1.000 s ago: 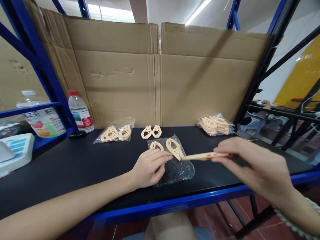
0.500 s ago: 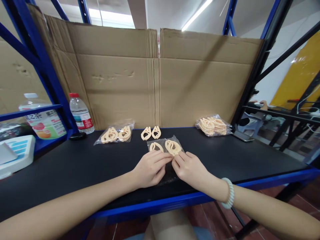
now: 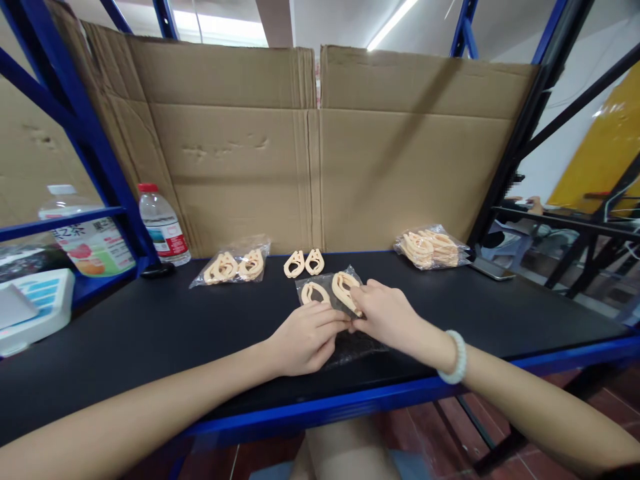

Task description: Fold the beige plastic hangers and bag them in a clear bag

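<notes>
Head view: right hand (image 3: 387, 315) has slid forward over clear bag (image 3: 334, 300); left hand (image 3: 305, 335) unmoved.

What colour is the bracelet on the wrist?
The bracelet on the right wrist is pale white, seen in the head view.

A packing workshop: blue steel racking (image 3: 85, 127), cardboard partitions (image 3: 310, 147), and bagged plastic clips (image 3: 433, 248) on a black workbench (image 3: 150, 327).

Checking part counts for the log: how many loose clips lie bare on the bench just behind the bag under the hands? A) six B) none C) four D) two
D: two loose clips lie side by side on the bench, behind the bag that the left hand and right hand press on.
</notes>
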